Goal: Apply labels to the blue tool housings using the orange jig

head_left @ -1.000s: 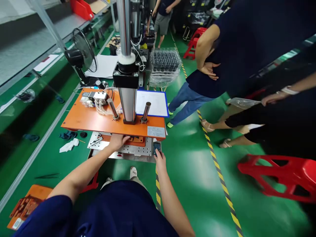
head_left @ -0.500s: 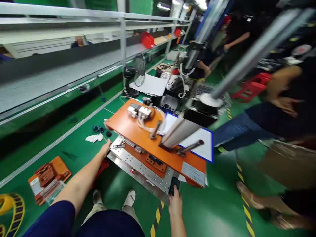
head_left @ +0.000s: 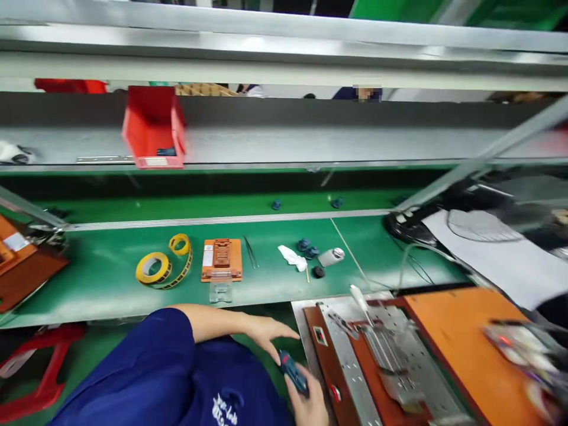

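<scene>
Small dark device (head_left: pixel 293 371): oblong, blue-black, apparently plastic; gripped in the right hand (head_left: pixel 306 399) near the picture's lower edge, just off the surface's near edge and beside the left end of the press. The right hand's fingers curl around it; the lower palm is cut off by the frame.

Left hand (head_left: pixel 265 331): open, fingers spread flat, holding nothing, just left of the device; dark blue sleeve (head_left: pixel 146 367) behind it.

Surface (head_left: pixel 97 284): green, smooth, matte, long, with a metal rail along its back. Left to right on it:
- orange block (head_left: pixel 20 266), cut off at the left edge;
- yellow tape rolls (head_left: pixel 155 269), two rings with a loose striped strip;
- flat orange fixture (head_left: pixel 222 259) with a clear tab toward the near edge;
- white crumpled cloth (head_left: pixel 290 257);
- small dark blue pieces (head_left: pixel 306 248), shapes unclear;
- grey cylinder (head_left: pixel 332 257), lying on its side.

Press (head_left: pixel 452 337): orange plate over a perforated metal base (head_left: pixel 350 367), right end blurred.

Shelf (head_left: pixel 284 145): grey, above the surface, bearing a red plastic bin (head_left: pixel 153 127).
</scene>
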A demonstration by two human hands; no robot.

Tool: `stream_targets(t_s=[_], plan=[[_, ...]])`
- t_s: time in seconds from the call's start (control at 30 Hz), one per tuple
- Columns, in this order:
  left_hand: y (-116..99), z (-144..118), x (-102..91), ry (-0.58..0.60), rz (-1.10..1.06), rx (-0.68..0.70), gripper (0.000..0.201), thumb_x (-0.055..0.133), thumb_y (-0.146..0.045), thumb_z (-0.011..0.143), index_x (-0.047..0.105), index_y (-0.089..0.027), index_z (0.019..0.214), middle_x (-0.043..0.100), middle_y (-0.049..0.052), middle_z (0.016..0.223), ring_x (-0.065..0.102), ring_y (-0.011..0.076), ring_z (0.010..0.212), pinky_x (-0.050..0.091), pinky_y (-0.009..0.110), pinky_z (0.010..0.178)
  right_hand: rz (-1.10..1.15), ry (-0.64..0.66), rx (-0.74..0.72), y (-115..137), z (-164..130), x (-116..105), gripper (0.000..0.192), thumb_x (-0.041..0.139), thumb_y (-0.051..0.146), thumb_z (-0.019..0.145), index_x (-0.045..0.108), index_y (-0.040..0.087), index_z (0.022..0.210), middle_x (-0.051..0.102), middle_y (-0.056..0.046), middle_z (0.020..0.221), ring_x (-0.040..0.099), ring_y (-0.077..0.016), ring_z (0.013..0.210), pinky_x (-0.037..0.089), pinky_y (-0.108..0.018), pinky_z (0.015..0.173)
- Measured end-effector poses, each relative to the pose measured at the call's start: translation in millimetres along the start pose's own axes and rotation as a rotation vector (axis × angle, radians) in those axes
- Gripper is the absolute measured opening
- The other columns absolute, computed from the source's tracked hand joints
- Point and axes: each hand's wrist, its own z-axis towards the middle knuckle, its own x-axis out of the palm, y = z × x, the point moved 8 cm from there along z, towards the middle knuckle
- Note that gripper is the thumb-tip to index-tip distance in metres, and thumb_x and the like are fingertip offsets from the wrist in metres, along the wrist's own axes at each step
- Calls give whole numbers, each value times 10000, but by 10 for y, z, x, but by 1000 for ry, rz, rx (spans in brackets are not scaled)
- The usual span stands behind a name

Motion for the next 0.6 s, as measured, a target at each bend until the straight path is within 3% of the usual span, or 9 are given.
stream_targets(t_s=[0.07, 0.13, 0.2, 0.27, 0.33, 0.43, 0.53, 0.6], plan=[[4, -282, -181, 62, 101, 81, 838, 844, -628, 609, 636, -212, 1306, 699, 104, 1271, 663, 339, 1148, 504, 394, 943, 146, 120, -3, 266, 443, 390, 367, 557, 490, 922, 732, 183, 1023, 718, -118, 967, 738, -259, 864, 635, -332, 701], [95, -537, -617, -59, 123, 49, 758, 853, -592, 621, 671, -208, 1248, 741, 106, 1157, 693, 335, 1060, 515, 397, 899, 229, 263, -56, 616, 891, 781, 329, 562, 432, 915, 711, 202, 1097, 692, -129, 1077, 730, -275, 960, 629, -388, 815], [266, -869, -1248, -322, 36, -45, 674, 938, -476, 516, 742, -221, 1109, 770, 77, 1038, 709, 316, 992, 525, 373, 872, 287, 365, -105, 948, 1275, 1110, 371, 557, 400, 922, 648, 206, 1224, 642, -144, 1193, 715, -268, 1019, 617, -407, 872], [511, -1361, -1939, -615, -65, -149, 576, 973, -355, 453, 775, -232, 980, 777, 51, 978, 709, 290, 968, 527, 351, 880, 319, 424, -120, 1175, 1565, 1381, 460, 557, 408, 931, 557, 205, 1344, 588, -162, 1290, 708, -255, 1042, 606, -416, 905], [803, -2030, -2643, -922, -102, -262, 485, 950, -308, 524, 767, -216, 964, 766, 62, 1005, 691, 280, 991, 516, 366, 922, 311, 473, -117, 1280, 1748, 1629, 468, 546, 431, 940, 541, 206, 1350, 599, -161, 1288, 715, -252, 1026, 606, -425, 903], [1279, -3281, -3614, -1431, -138, -486, 375, 825, -309, 755, 702, -154, 1074, 713, 109, 1098, 655, 256, 1032, 514, 424, 954, 283, 582, -108, 1276, 1802, 2021, 355, 524, 445, 939, 644, 216, 1182, 703, -128, 1123, 745, -259, 939, 624, -422, 840], [1666, -4380, -4308, -1842, -218, -681, 313, 659, -341, 927, 629, -149, 1173, 663, 86, 1157, 656, 212, 1003, 562, 429, 883, 316, 692, -98, 1197, 1658, 2387, 290, 564, 436, 896, 693, 241, 1068, 753, -99, 1004, 768, -268, 863, 642, -389, 759], [1843, -4857, -4624, -2041, -279, -750, 316, 632, -352, 949, 614, -152, 1192, 656, 80, 1147, 660, 196, 962, 583, 398, 828, 356, 740, -83, 1144, 1551, 2561, 239, 593, 426, 867, 710, 282, 1017, 767, -69, 953, 775, -272, 813, 649, -381, 717]])
